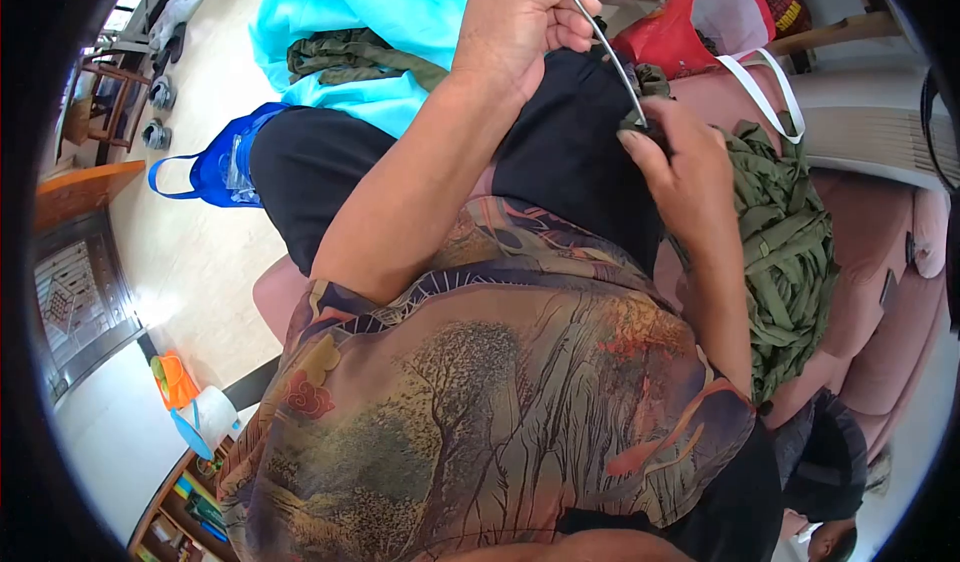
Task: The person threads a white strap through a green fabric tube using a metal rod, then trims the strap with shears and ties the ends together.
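Head, left fingers [573,34] gripping rod [609,52], right fingers [676,122] pinching cloth [633,122]

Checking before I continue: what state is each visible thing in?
Metal rod: held, slanting
Left hand: closed around rod
Right hand: closed on green fabric
Green straps: heaped on sofa
Cyan sheet: rumpled
Red bag: open
Blue bag: handle looped outward

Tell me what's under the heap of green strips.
The heap of green strips appears to rest on the pink sofa, which shows around its edges. Whatever lies directly beneath is covered and cannot be seen.
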### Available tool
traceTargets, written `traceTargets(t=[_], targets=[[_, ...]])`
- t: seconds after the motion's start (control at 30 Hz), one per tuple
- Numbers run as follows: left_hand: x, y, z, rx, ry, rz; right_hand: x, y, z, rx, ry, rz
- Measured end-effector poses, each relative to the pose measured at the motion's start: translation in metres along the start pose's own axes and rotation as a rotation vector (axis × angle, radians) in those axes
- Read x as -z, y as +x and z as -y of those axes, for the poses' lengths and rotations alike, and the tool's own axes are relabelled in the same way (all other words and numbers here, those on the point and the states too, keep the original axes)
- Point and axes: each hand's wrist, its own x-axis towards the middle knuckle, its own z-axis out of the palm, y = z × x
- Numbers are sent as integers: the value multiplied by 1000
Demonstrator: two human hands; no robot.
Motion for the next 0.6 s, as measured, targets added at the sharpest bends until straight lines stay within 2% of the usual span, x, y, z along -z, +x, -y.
traceTargets(t=[0.03,0.13,0.17,0.2,0.23,0.27,0.3,0.37,0.43,0.47,0.5,0.53,0.57,0.6], targets=[[0,0,-4,-25,2,-8,-7,1,-5,-3,-56,122],[13,2,-13,-68,12,-44,-4,-13,-1,-158,-97,198],[24,5,-14,-61,16,-66,1,-17,-4,-131,10,164],[39,7,-13,-48,20,-90,6,-25,-8,-154,14,238],[87,26,3,20,29,-10,10,-35,-11,-183,16,307],[110,35,4,7,-14,-91,17,-45,-15,-214,14,371],[125,43,3,-12,-61,-169,22,-56,-21,-160,-35,427],[130,39,0,-23,-78,-293,31,-75,-30,-378,282,435],[131,31,10,151,-11,-131,36,-75,-30,-537,554,443],[132,25,16,241,25,-50,34,-70,-27,-531,510,465],[123,15,25,307,120,-85,30,-64,-24,-525,465,481],[112,7,30,255,365,-155,25,-59,-23,-518,419,496],[101,0,34,191,609,-222,19,-53,-27,-393,373,455],[95,-6,36,124,852,-290,16,-49,-31,-400,383,474]])
